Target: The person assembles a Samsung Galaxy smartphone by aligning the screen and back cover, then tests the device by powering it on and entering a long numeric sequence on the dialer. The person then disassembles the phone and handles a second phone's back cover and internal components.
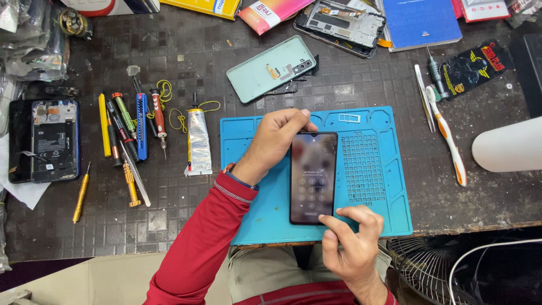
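Observation:
A black smartphone (314, 177) with a lit keypad screen lies over the blue silicone work mat (372, 169). My left hand (275, 141) grips the phone's upper left edge, fingers curled over its top. My right hand (350, 243) holds the phone's lower end, the thumb resting on the bottom of the screen. Both sleeves are red.
A pale green phone back cover (270, 69) lies beyond the mat, an opened phone frame (341, 24) farther back. Several screwdrivers (125, 127) and a glue tube (199, 141) lie left. An opened dark phone (52, 141) sits far left. A toothbrush (449, 138) lies right.

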